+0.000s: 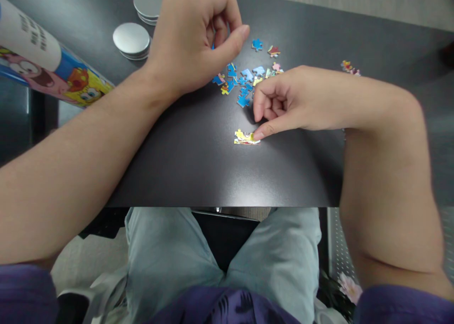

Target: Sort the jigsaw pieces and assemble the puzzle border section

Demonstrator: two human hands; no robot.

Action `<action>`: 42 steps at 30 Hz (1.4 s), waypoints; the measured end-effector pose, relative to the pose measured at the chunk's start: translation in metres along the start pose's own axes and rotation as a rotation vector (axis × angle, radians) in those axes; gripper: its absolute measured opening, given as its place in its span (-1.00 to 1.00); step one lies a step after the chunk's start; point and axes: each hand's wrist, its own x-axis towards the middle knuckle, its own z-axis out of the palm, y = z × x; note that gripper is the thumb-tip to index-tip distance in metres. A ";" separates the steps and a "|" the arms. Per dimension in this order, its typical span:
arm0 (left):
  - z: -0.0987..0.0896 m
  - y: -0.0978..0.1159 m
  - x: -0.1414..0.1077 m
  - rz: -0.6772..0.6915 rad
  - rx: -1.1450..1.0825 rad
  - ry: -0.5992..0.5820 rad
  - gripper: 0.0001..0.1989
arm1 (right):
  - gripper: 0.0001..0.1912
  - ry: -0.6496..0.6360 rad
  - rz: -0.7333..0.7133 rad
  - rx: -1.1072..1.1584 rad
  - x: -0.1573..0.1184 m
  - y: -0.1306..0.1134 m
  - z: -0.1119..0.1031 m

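Observation:
Near the table's front, a short strip of yellow-and-white jigsaw puzzle pieces (243,137) lies flat. The thumb of my right hand (289,99) rests on the strip's right end, with the other fingers curled in above it. Farther back and to the left, my left hand (198,35) hovers over the table, its fingers bent inward and the thumb drawn toward them. What it pinches, if anything, is hidden; a speck of blue shows beside its palm. Between and behind the hands lies a loose cluster of mostly blue puzzle pieces (244,88), partly covered by them.
A blue puzzle piece (257,44) and a dark red piece (274,51) lie behind the cluster. More pieces (349,67) sit behind my right forearm. At left are two stacks of silver discs (131,39) and a cartoon-printed cylinder (53,54). The table's edge (227,205) runs above my lap.

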 end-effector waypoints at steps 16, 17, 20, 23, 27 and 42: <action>0.012 -0.016 0.002 0.136 -0.059 0.061 -0.91 | -0.64 0.450 -0.092 0.075 -0.004 0.004 -0.009; 0.012 -0.017 0.001 0.138 -0.046 0.046 -0.89 | -0.67 0.454 -0.082 0.070 -0.003 0.010 -0.010; 0.011 -0.021 -0.003 0.075 0.077 -0.032 -0.63 | -0.83 0.498 -0.067 0.022 0.000 0.026 -0.015; 0.013 -0.022 -0.007 0.071 0.114 -0.057 -0.31 | -0.84 0.573 -0.038 -0.095 -0.001 0.038 -0.022; 0.017 -0.020 -0.011 0.117 0.112 -0.132 -0.07 | -0.85 0.650 0.029 -0.190 -0.001 0.043 -0.026; 0.000 -0.009 0.002 -0.172 0.079 -0.012 -0.82 | -0.89 0.693 0.030 -0.240 0.006 0.061 -0.028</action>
